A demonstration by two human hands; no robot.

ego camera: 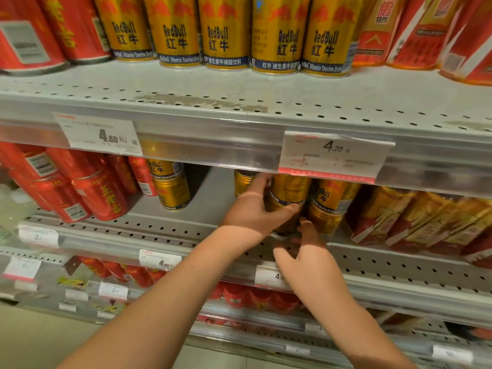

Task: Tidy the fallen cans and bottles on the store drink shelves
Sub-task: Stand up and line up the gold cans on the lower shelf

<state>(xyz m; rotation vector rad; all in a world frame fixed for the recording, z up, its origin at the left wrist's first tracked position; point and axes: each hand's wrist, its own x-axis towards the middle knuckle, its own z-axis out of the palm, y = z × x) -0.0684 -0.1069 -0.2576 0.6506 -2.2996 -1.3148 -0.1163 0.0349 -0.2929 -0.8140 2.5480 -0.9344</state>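
On the middle shelf (pixel 165 225) my left hand (pixel 255 211) grips a gold Red Bull can (pixel 288 198), thumb across its front and fingers round its left side. The can stands on another gold can below it, mostly hidden by my hands. My right hand (pixel 306 259) is just below, its fingers curled up at the base of that stack; what they hold is hidden. A second stack of two gold cans (pixel 330 206) stands right beside it. Another gold can (pixel 243 181) sits behind my left fingers. Further left stands a third gold stack (pixel 170 185).
Red cans (pixel 87 193) fill the left of the middle shelf, and orange-red drink cartons (pixel 415 217) fill its right. The upper shelf holds a row of upright gold cans (pixel 221 33), red cans and cartons. Price tags (pixel 332 155) hang on the shelf edges. Lower shelves hold more red cans.
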